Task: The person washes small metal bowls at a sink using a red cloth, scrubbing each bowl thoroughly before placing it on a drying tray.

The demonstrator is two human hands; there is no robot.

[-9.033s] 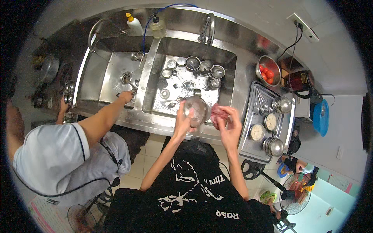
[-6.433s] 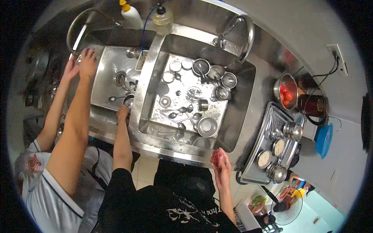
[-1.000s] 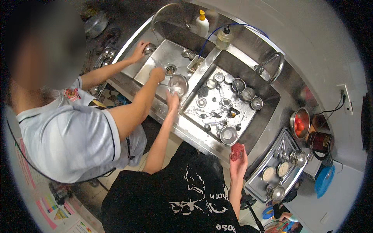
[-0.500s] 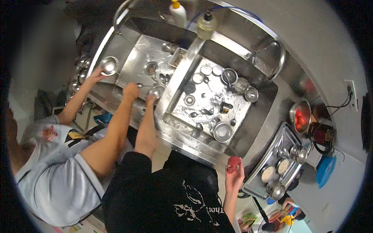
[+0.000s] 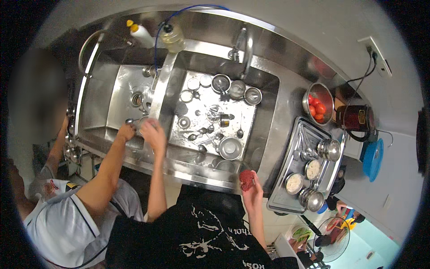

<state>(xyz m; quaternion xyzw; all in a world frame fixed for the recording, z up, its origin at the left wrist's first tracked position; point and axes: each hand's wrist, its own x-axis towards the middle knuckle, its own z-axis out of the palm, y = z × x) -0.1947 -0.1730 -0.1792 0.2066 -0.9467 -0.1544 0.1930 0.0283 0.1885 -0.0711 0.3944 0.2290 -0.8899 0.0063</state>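
My right hand (image 5: 254, 193) is closed around a crumpled red scrubber (image 5: 246, 180), held over the sink's front edge. My left hand (image 5: 153, 134) reaches over the divider between the two basins, beside a metal bowl (image 5: 143, 122) in the left basin. Motion blurs its fingers, and whether they grip the bowl is unclear. In the right basin (image 5: 264, 107) lie several spoons (image 5: 210, 129), a round metal bowl (image 5: 230, 148) near the front, more metal bowls (image 5: 237, 89) at the back, and small round lids (image 5: 193, 83).
A co-worker's hand (image 5: 126, 132) holds a spoon over the left basin (image 5: 96, 107). Soap bottles (image 5: 172, 38) stand behind the divider. On the right are a tray (image 5: 286, 207) with bowls and ladles, a bowl of tomatoes (image 5: 319, 107) and a dark electric kettle (image 5: 356, 119). Faucets arch over both basins.
The view has swung to the right. My left hand has moved off the bowl's near side toward the divider. The co-worker's other hand has gone from the left basin to the metalware beyond it.
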